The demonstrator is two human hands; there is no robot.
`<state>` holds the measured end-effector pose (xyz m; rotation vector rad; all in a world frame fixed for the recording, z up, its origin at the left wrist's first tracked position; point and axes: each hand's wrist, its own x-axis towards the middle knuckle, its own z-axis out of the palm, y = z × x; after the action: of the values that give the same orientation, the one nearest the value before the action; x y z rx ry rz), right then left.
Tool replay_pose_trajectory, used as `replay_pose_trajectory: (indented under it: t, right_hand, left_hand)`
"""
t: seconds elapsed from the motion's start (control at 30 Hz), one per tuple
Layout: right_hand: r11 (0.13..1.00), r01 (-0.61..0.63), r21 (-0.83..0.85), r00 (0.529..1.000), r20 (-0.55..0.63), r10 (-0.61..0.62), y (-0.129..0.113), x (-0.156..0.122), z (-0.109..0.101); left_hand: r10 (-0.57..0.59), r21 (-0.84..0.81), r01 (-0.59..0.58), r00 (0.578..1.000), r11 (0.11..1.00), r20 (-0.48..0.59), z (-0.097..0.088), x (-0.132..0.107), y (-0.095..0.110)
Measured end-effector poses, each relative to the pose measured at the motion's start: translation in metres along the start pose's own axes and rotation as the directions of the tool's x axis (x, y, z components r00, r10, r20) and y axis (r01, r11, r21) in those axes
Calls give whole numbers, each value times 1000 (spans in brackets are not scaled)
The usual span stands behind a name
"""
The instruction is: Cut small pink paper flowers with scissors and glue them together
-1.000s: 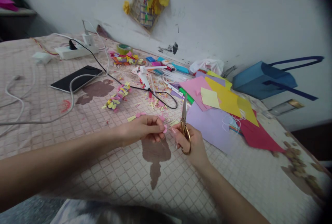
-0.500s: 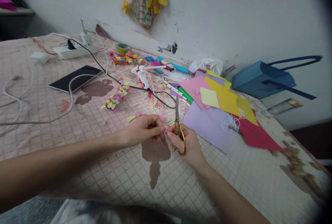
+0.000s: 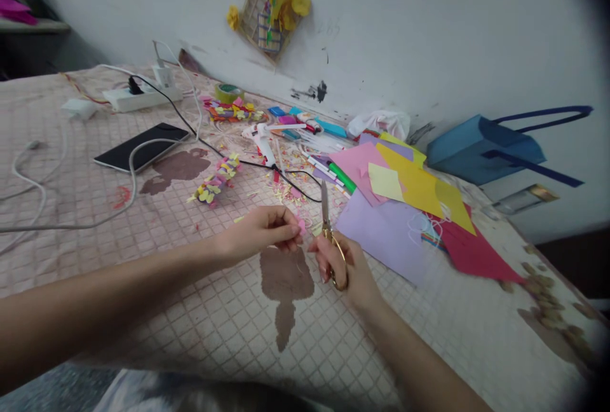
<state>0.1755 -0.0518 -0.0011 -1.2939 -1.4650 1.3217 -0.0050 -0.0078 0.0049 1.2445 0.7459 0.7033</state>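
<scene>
My left hand pinches a small pink paper piece between thumb and fingertips, just above the patterned cloth. My right hand is closed round the gold handles of a pair of scissors, blades pointing up and away. My right thumb and forefinger reach toward the pink piece, a short gap from my left fingertips. A brown figure printed on the cloth lies directly below both hands.
Coloured paper sheets lie to the right, with a blue bag behind. Markers, a white glue gun, a paper garland, paper scraps, a black phone, cables and a power strip lie beyond the hands.
The hands have drawn slightly apart; my left hand lifted the pink piece a little. The scissors shifted left from a second ago and stay upright.
</scene>
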Motion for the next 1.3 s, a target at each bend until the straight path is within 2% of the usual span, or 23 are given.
replay_pose_trajectory:
  t: [0.1, 0.23, 0.47, 0.7, 1.3]
  right_hand:
    - [1000, -15, 11, 999, 53, 15, -1, -4, -5]
    - [997, -12, -75, 992, 123, 21, 0, -6, -9]
    - [988, -51, -146, 988, 135, 71, 4, -6, -3]
    - [989, -32, -141, 994, 102, 47, 10, -6, 7]
    - [972, -11, -234, 996, 88, 33, 14, -6, 8]
  left_hand:
    - [39, -110, -44, 998, 993, -48, -9, 3, 1]
    - [80, -247, -100, 993, 964, -91, -16, 7, 1]
    - [77, -283, -121, 984, 951, -162, -13, 6, 2]
    - [70, -324, -136, 975, 936, -209, -8, 3, 2]
    - [63, -384, -152, 970, 911, -233, -3, 2, 0]
